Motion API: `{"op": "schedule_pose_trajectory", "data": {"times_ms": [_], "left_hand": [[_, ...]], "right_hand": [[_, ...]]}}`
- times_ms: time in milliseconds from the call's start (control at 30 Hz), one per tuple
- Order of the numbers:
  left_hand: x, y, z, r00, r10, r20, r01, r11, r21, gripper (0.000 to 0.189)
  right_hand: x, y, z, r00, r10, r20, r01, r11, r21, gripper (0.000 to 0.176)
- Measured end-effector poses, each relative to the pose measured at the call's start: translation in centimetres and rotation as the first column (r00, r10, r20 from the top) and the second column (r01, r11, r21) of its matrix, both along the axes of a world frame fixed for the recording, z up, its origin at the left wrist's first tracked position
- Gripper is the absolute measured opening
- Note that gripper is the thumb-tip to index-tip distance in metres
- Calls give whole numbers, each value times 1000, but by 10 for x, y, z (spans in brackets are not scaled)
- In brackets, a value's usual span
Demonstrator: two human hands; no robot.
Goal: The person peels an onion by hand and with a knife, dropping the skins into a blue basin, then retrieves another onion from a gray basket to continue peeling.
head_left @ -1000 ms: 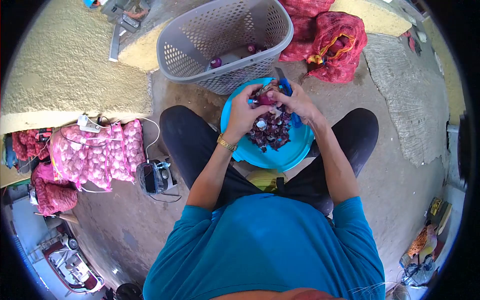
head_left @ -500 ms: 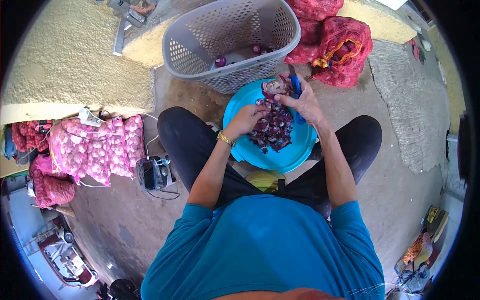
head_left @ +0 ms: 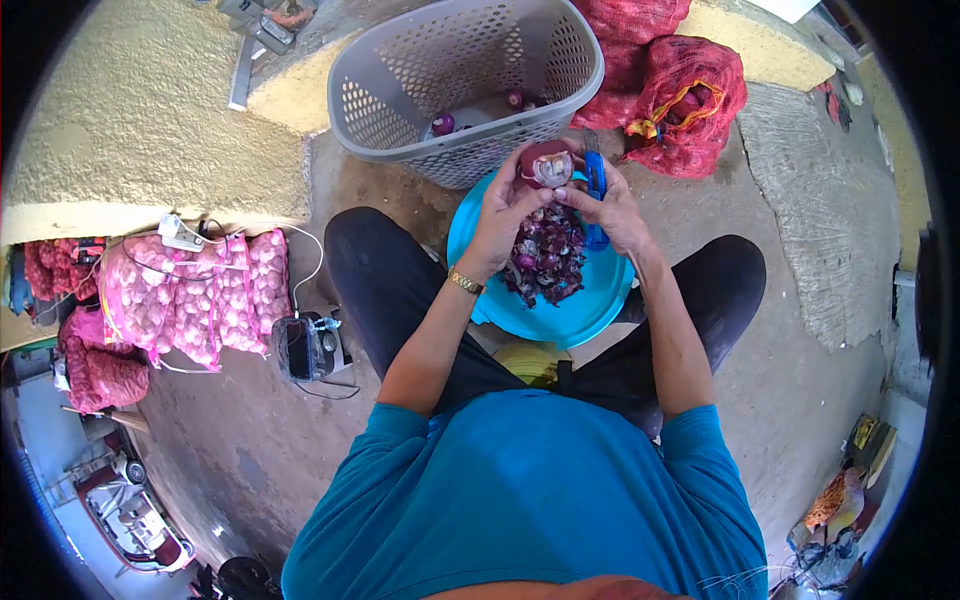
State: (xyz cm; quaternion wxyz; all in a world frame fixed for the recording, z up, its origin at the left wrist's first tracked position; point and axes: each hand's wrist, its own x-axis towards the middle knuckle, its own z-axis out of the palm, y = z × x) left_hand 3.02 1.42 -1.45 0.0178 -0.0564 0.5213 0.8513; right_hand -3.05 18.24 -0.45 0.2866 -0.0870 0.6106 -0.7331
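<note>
A red onion [head_left: 548, 166], with a pale cut patch facing up, is held above a blue basin. My left hand [head_left: 500, 222] has its fingers closed around the onion's left side. My right hand [head_left: 618, 212] grips a knife by its blue handle [head_left: 596, 178], with the dark blade pointing away from me. The right thumb reaches over to the onion's near edge. Below both hands, the blue basin [head_left: 478, 297] holds a heap of dark purple onion skins [head_left: 548, 268] with small pale and purple pieces among them.
A grey perforated basket [head_left: 460, 150] with a few onions [head_left: 443, 124] stands just beyond the basin. Red mesh sacks [head_left: 690, 130] lean at its right. Pink net bags of bulbs [head_left: 190, 300] and a corded device [head_left: 310, 348] lie left of my knees.
My left hand has moved up from the skins in the basin to the onion and now holds it. The onion has turned, and my right hand keeps the knife.
</note>
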Motion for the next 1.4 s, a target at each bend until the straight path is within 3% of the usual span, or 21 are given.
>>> {"op": "schedule_pose_trajectory", "data": {"times_ms": [67, 167, 267, 400, 500, 567, 600, 667, 700, 767, 900, 967, 1067, 1200, 1267, 1400], "left_hand": [[-4, 1, 1, 973, 0, -232, -33, 990, -138, 67], [-2, 4, -2, 960, 20, -281, -80, 975, -206, 63], [2, 6, 2, 945, 12, -326, -85, 974, -211, 56], [-2, -6, 8, 978, -9, -209, -60, 945, -321, 52], [-3, -11, 10, 965, -70, -254, -8, 955, -296, 54], [-3, -13, 13, 953, -140, -268, 105, 985, -138, 60], [-4, -13, 12, 953, -140, -269, 105, 985, -138, 60], [-7, -15, 8, 950, -43, -308, -81, 923, -377, 65], [-7, -16, 9, 950, -44, -308, -79, 923, -377, 65], [-7, -23, 10, 958, -88, -272, 23, 973, -232, 64], [-7, -32, 17, 964, -142, -226, 102, 978, -180, 61], [-6, -34, 15, 964, -186, -191, 151, 972, -182, 59], [-5, -31, 16, 959, -194, -205, 136, 954, -268, 56], [-8, -32, 11, 948, -200, -249, 138, 959, -248, 48], [-11, -34, 4, 934, -165, -318, 68, 954, -294, 41], [-9, -34, 13, 946, -155, -284, 56, 943, -329, 36]], "right_hand": [[0, 1, -5, 999, -16, -43, 14, 999, -48, 61], [1, 0, 2, 993, -46, 107, 60, 989, -134, 59], [1, -2, 3, 992, -88, 85, 95, 991, -89, 58], [-1, 2, 11, 999, 40, -7, -40, 999, -35, 57], [-2, 3, 9, 998, 57, -17, -57, 998, -16, 55], [-3, 4, 10, 998, 49, 38, -46, 997, -69, 54], [-3, 4, 10, 998, 49, 37, -46, 997, -69, 54], [-4, 4, 11, 996, 75, 53, -70, 993, -90, 58], [-4, 4, 10, 996, 73, 54, -68, 994, -91, 58], [-6, 4, 9, 986, 94, -137, -99, 995, -32, 64], [-6, 2, 22, 972, 87, -217, -110, 989, -96, 69], [-8, 6, 24, 952, 247, -180, -247, 969, 21, 70], [-6, 6, 23, 957, 216, -193, -212, 976, 46, 74], [-6, 4, 7, 963, 211, -167, -213, 977, 9, 75], [-3, 0, 8, 971, -5, -237, -17, 996, -88, 72], [0, 3, 11, 989, 94, -117, -86, 994, 74, 59]]}}
